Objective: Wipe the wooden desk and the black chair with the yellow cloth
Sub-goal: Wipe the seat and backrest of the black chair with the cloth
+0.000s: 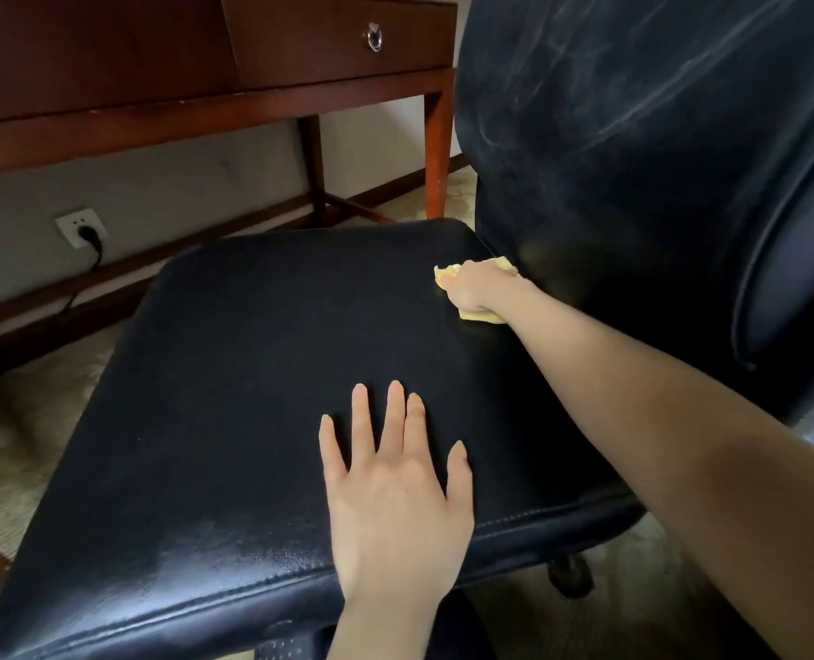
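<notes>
Streaks, pale and slanting, cross the backrest (633,135) of the black chair (252,373), which rises at the far right of the seat (214,469). The seat is a broad cushion with rounded corners. It is covered in a finely grained, black leather-like material, with a stitched seam along its near edge and a dull sheen on its near left part.

At the seat's far right corner, just in front of the backrest, the yellow cloth (483,317) lies crumpled on the upholstery. Only its pale yellow edges show, poking out on the far and near sides of the right hand (478,288). That hand's fingers curl down over the cloth and press it to the seat. The left hand (395,478) rests flat on the near middle of the seat, palm down, fingers straight and spread, holding nothing.

Beyond the seat's far edge stands the wooden desk (109,64), dark reddish-brown and glossy, with slim legs and a low crossbar. Its drawer (300,45) carries a metal ring pull (374,38). On the wall beyond the seat's left side, under the desk, a white socket (73,223) holds a black plug (91,238) with its cable hanging down. Below the seat's near right corner, one black caster (570,576) stands on the pale patterned carpet (14,445).
</notes>
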`<state>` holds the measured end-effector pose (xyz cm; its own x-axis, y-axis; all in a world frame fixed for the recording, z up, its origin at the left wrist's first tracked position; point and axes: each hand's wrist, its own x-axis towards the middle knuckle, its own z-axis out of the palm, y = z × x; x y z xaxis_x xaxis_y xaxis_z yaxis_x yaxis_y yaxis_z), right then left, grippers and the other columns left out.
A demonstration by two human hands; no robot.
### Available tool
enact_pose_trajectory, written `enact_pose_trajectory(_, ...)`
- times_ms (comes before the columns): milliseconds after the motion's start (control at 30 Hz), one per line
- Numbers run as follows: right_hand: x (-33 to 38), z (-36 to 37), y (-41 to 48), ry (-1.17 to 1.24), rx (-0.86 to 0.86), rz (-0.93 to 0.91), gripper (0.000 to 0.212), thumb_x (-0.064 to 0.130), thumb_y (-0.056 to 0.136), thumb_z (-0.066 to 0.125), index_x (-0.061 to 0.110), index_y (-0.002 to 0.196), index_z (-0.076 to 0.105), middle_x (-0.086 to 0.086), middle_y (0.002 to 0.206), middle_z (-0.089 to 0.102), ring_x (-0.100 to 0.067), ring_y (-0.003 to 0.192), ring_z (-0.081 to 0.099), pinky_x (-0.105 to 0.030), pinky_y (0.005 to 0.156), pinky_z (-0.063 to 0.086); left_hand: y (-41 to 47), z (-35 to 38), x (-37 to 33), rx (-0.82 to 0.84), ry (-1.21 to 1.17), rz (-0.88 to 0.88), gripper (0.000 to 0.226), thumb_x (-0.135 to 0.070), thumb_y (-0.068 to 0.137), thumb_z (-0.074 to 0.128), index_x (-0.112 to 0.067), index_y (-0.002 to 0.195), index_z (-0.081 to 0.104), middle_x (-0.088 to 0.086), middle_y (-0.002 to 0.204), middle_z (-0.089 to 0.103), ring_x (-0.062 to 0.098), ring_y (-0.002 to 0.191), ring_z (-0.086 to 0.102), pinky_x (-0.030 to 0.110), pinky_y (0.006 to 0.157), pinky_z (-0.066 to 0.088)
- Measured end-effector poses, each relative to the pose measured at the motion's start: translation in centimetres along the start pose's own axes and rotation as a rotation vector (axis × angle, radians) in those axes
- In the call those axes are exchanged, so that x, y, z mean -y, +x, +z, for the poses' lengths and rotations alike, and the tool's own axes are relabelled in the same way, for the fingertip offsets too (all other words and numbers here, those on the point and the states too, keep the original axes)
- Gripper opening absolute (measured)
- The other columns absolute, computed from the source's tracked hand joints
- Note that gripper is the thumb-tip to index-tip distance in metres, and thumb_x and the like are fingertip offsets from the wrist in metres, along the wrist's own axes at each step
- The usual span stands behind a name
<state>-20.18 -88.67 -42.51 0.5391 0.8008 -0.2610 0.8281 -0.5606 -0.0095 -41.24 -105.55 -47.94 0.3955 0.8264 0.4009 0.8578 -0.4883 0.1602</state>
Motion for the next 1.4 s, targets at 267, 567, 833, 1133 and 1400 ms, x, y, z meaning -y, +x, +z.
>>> enact_pose_trajectory(267, -0.4, 0.1, 4.1, 0.188, -0.245, -0.165, 0.054, 0.046, 0.095, 0.023, 0.022, 0.141, 0.040, -0.012, 0.137, 0.045, -0.035, 0.126, 0.039, -0.049, 0.102, 0.030, 0.5, 0.9, -0.8, -0.073, 0.017, -0.037, 0.057, -0.043, 0.081, 0.040, -0.006, 0.114, 0.068, 0.007, 0.130, 0.061, 0.036, 0.123, 0.053, 0.060, 0.108, 0.022)
enact_pose_trajectory(567, -4.0, 1.4, -1.3, 0.214, -0.199, -0.260, 0.041, 0.041, 0.095, 0.029, 0.027, 0.131, 0.042, -0.009, 0.134, 0.046, -0.036, 0.114, 0.048, -0.051, 0.096, 0.041, 0.6, 0.3, -1.8, 0.021, 0.007, -0.084, 0.058, -0.044, 0.085, 0.034, -0.008, 0.119, 0.066, 0.007, 0.133, 0.059, 0.034, 0.126, 0.051, 0.065, 0.108, 0.018)
enact_pose_trajectory(833, -7.8, 4.7, -12.1, 0.161, -0.203, -0.212, 0.049, 0.047, 0.100, 0.025, 0.039, 0.148, 0.018, 0.001, 0.157, 0.019, -0.032, 0.140, 0.023, -0.044, 0.111, 0.023, 0.5, -0.2, -1.4, 0.076, 0.015, -0.073, 0.061, -0.045, 0.088, 0.027, -0.011, 0.123, 0.064, 0.007, 0.133, 0.058, 0.032, 0.127, 0.049, 0.064, 0.107, 0.017)
enact_pose_trajectory(1133, -8.8, 10.4, -23.4, 0.046, -0.353, -0.189, 0.064, 0.053, 0.091, 0.002, 0.035, 0.149, 0.022, -0.004, 0.153, 0.030, -0.031, 0.143, 0.023, -0.046, 0.115, 0.018, 0.1, -1.3, -0.9, 0.184, 0.041, -0.071, 0.084, -0.050, 0.079, -0.012, -0.024, 0.150, 0.024, -0.006, 0.159, 0.015, 0.021, 0.147, 0.008, 0.055, 0.114, -0.002)
enact_pose_trajectory(1400, -5.9, 10.4, -25.5, 0.087, -0.459, -0.227, 0.061, 0.042, 0.100, 0.010, 0.020, 0.127, 0.061, -0.010, 0.121, 0.065, -0.041, 0.114, 0.057, -0.059, 0.093, 0.044, 0.1, -0.6, -0.5, 0.039, -0.096, -0.032, 0.060, -0.037, 0.092, 0.017, -0.014, 0.132, 0.055, 0.002, 0.144, 0.048, 0.029, 0.136, 0.039, 0.053, 0.112, 0.023)
